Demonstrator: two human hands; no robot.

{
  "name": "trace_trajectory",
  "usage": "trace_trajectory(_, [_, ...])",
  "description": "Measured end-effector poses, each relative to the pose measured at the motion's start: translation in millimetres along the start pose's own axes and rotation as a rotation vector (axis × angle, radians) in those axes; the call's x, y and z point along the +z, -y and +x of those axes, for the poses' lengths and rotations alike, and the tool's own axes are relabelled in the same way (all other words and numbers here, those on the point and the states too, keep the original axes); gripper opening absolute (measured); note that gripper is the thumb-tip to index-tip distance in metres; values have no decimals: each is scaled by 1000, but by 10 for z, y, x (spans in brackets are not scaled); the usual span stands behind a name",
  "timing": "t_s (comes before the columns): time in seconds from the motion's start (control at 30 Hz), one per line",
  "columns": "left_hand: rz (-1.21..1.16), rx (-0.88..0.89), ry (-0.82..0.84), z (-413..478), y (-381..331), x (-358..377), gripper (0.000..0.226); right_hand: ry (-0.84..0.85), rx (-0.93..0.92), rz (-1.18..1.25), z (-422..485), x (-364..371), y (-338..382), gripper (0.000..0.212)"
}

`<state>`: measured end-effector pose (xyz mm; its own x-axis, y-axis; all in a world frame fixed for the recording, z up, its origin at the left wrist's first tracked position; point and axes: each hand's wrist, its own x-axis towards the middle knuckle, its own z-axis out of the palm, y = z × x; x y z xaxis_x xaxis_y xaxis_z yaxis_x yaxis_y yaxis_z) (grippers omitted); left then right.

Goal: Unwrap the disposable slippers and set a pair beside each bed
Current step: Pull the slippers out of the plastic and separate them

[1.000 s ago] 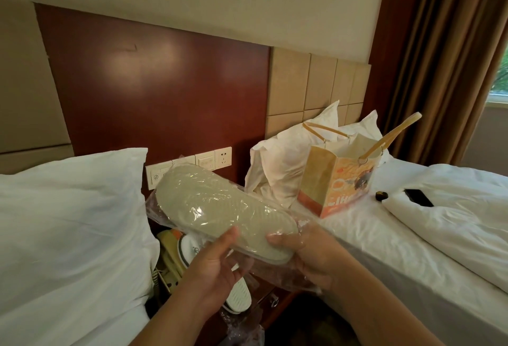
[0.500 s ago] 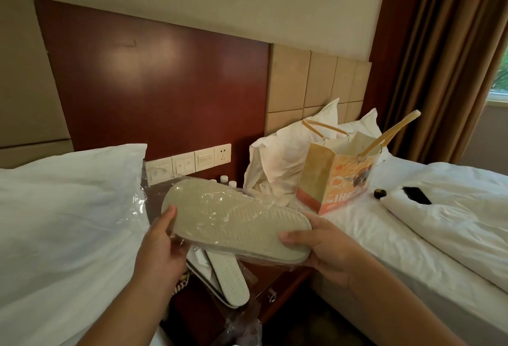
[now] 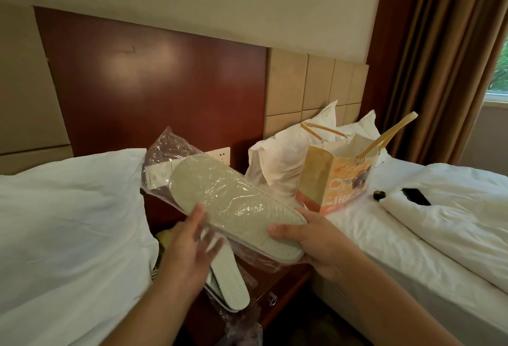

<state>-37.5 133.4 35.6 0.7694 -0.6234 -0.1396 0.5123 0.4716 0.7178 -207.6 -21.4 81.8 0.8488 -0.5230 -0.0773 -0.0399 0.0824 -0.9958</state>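
A pair of pale disposable slippers (image 3: 233, 202), sole up, is sealed in a clear plastic wrapper (image 3: 167, 145) and held in the air between the two beds. My right hand (image 3: 308, 244) grips the heel end from below. My left hand (image 3: 189, 244) has its fingers spread against the near side of the wrapper, its thumb on the sole. A second slipper pair (image 3: 228, 279), white with ribbed soles, lies on the dark wooden nightstand (image 3: 283, 288) below, with loose wrapper around it.
A bed with a white pillow (image 3: 68, 222) is at the left, another bed (image 3: 412, 235) at the right. On the right bed stand an orange paper bag (image 3: 335, 180) and pillows; a black phone (image 3: 416, 196) lies further right. Brown curtains hang at far right.
The wrapped pair has tilted, its toe end rising up and back, and the loose wrapper end now stands up. My left hand slid from the toe end to the middle and opened its fingers.
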Motion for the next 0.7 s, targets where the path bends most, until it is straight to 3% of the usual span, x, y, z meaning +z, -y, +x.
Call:
trace_trajectory(0.13, [12,-83,78,-84,212,151,49,-8,3,-51,-7,62,-9,52])
trace_trajectory(0.43, [-84,-12,-64,80,-90,53,55,0,6,-57,-79,-88,8,41])
trace_trajectory(0.63, [29,-122,32,-30,68,42,34,-3,13,-20,-33,-80,-23,45])
trace_trajectory(0.7, [24,-134,36,-44,87,69,39,4,26,-12,-18,-65,-68,39])
